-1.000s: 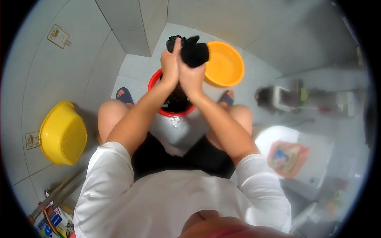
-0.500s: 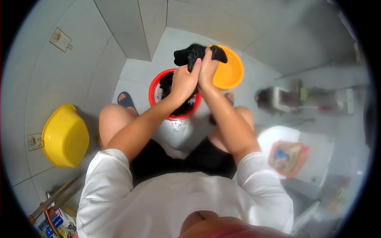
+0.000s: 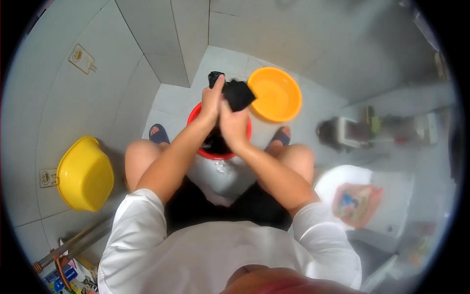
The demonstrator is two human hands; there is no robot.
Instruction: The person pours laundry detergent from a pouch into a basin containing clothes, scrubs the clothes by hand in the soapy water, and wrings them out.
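Both of my hands are pressed together around a black cloth (image 3: 239,96), above a red-rimmed bucket (image 3: 226,156). My left hand (image 3: 212,102) is closed on the cloth, with a small dark bunch of it sticking out past the fingers. Close against it, my right hand (image 3: 233,122) grips the larger part, which spreads to the right. More dark, wet cloth (image 3: 215,142) lies inside the bucket, partly hidden by my hands and forearms. An orange basin (image 3: 275,95) stands on the floor just right of the held cloth.
A yellow basin (image 3: 85,174) hangs on the left wall. At the right are a white toilet (image 3: 389,196) with a pink bag (image 3: 356,205) on it and a blurred rack-like object (image 3: 347,132). Packages (image 3: 68,274) sit at the lower left. Wall corner (image 3: 171,44) juts out ahead.
Half a second ago the cloth hung to both sides and my hands were further right; now they are back left over the bucket, twisted differently. The whole view has shifted slightly downward.
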